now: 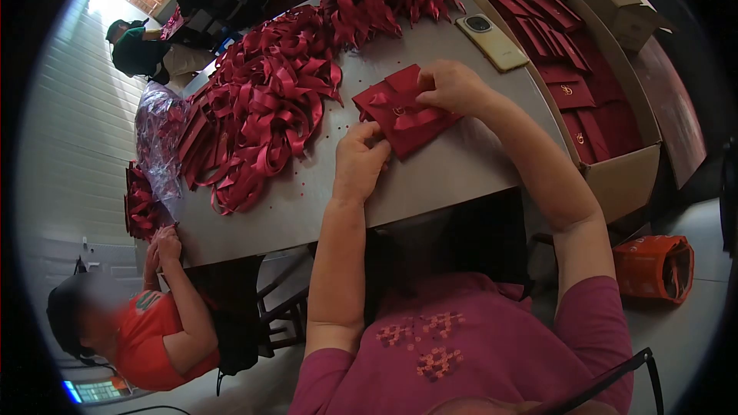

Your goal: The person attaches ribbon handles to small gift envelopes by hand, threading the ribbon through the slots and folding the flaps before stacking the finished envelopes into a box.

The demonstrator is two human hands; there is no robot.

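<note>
Your worktop (461, 161) has the box (626, 177) beside it at two o'clock, ribbon heap (269, 92) at eleven. The envelope (415, 138) lies at twelve, left hand (360, 163) pinching its edge, right hand (453, 88) its ribbon (419, 117). You're apparently arranging that; next likely calls for even tension.

It was prob. a small workshop, b/c lots of the same things were there. Red ribbons (269, 84) lay in a huge pile on a big grey counter (453, 175), many red packets (569, 92) lay in a cardboard box (624, 175), & a 2nd person (157, 338) was at the same counter.
</note>
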